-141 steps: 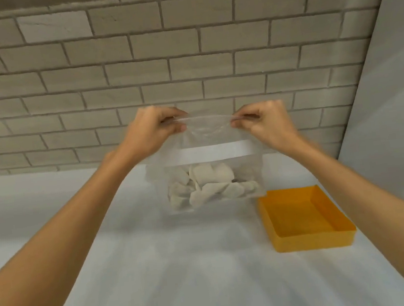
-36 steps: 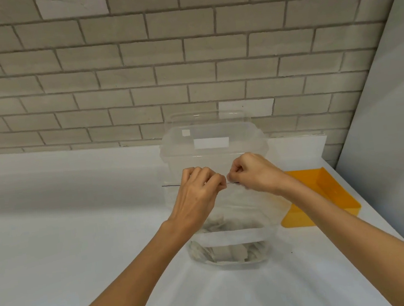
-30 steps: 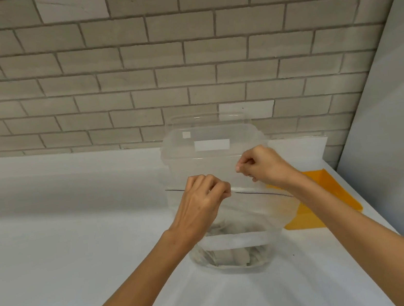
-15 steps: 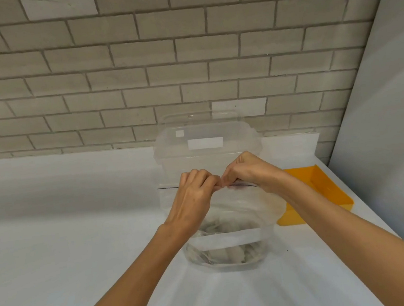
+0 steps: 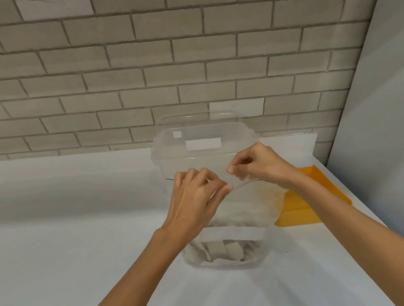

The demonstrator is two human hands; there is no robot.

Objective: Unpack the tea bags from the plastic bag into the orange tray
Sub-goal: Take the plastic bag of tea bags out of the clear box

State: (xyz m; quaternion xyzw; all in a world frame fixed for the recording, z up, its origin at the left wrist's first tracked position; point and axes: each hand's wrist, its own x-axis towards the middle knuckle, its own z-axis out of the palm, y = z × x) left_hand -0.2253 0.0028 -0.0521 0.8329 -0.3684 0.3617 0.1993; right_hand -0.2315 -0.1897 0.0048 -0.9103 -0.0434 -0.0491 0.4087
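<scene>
A clear plastic bag (image 5: 248,205) stands on the white counter in front of me, with several pale tea bags (image 5: 223,250) heaped at its bottom. My left hand (image 5: 196,201) pinches the near side of the bag's top edge. My right hand (image 5: 256,165) pinches the far side of that edge, a little higher and to the right. The two sides of the mouth are parted between my hands. The orange tray (image 5: 310,195) lies to the right of the bag, partly hidden behind it and my right forearm.
A clear plastic container (image 5: 202,140) with a white label stands behind the bag against the brick wall (image 5: 160,69). A grey side wall (image 5: 391,129) closes the counter on the right, just beyond the tray. White counter (image 5: 67,245) stretches to the left.
Half a second ago my fingertips met at the bag's top edge. Now my right hand has drawn up and away from my left, and the bag's mouth has parted.
</scene>
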